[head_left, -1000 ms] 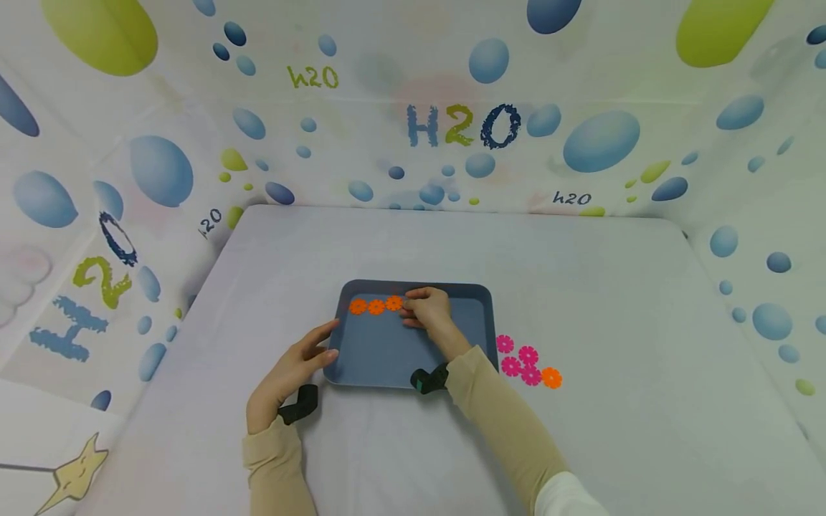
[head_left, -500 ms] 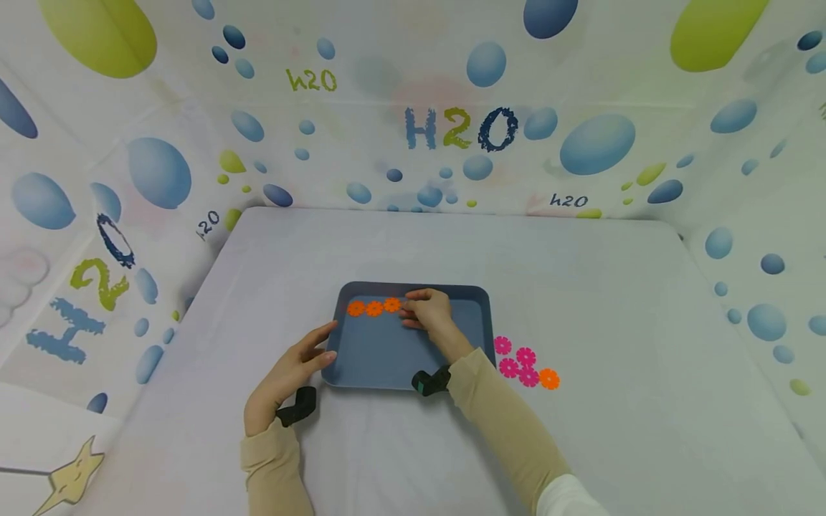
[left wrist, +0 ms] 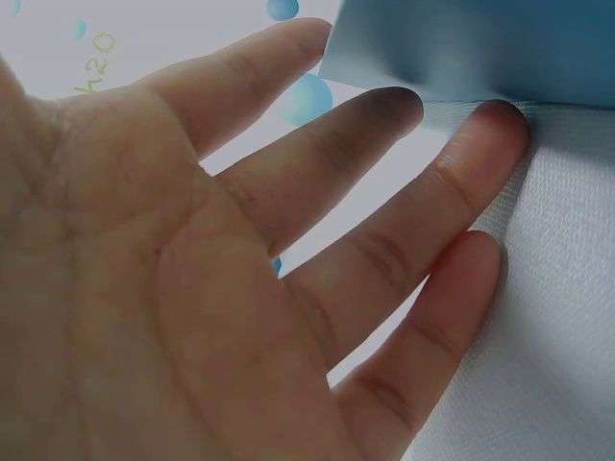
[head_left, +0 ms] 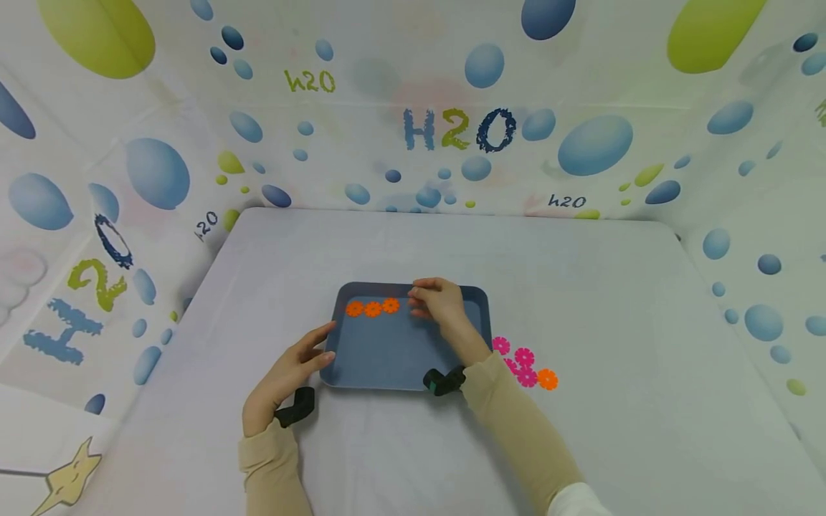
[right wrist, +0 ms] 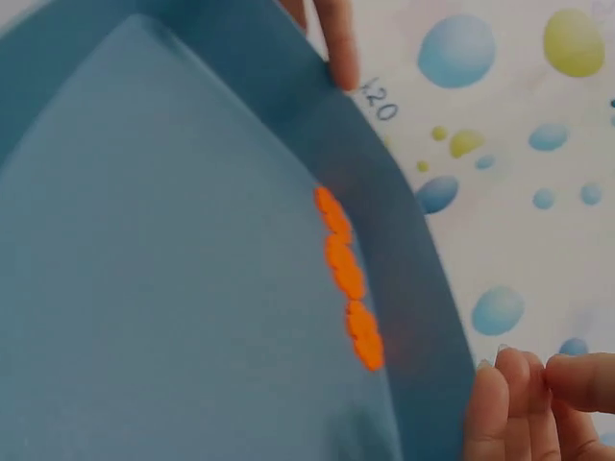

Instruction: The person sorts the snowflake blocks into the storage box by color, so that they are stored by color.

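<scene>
Three orange flower-shaped discs lie side by side in a row near the back left of the blue-grey tray. Above the tray's back part, just right of that row, hovers my right hand. Its fingers are loosely bent, thumb and index fingertip close together, and I see nothing between them in the right wrist view. My left hand rests at the tray's left edge, thumb and fingertips against the rim. In the left wrist view its fingers are spread and nearly straight, with an unfilled palm.
Several pink flower-shaped discs lie on the white tablecloth just right of the tray, partly hidden by the right forearm. One orange flower-shaped disc sits beside them. A printed curtain stands behind the table.
My right hand has left the third orange disc and moved slightly right and back, away from the row. The left hand stays at the tray's edge.
</scene>
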The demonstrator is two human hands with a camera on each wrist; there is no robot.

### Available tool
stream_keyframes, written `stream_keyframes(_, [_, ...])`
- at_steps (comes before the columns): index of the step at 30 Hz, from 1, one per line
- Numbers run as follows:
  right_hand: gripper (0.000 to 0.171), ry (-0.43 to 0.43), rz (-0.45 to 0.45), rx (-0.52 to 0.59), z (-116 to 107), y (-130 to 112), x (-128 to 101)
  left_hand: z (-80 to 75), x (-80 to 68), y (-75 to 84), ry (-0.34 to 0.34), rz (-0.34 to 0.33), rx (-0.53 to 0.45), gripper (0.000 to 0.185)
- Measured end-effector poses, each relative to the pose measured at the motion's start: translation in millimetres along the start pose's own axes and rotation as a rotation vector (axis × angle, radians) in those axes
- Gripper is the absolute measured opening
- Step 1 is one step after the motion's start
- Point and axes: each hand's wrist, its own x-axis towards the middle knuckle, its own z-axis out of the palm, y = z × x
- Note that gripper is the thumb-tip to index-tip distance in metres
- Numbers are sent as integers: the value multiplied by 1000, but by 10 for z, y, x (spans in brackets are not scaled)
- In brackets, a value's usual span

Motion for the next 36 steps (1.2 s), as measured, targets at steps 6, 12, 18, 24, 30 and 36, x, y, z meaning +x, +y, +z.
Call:
stream_keyframes(6, [31,-46,-9,7,-162,-136,-80,8,-2,-5,1,7,-2,59])
stream_keyframes(12, [27,-73,-41,43,-353,-226,-204,4,4,8,2,-2,3,59])
stream_keyframes(18, [31,-64,-88,64,-579,-268,-315,-2,8,17,6,-9,13,59])
stream_keyframes(24, [35,-42,-117,62,-826,-247,-383,2,1,17,0,4,8,59])
stream_keyframes(30, [40,-33,-147,-25,-1055,-171,-483,6,3,7,0,11,10,59])
stream_keyframes(36, [48,-28,-165,-163,-1238,-59,-635,9,6,-7,-1,16,5,59])
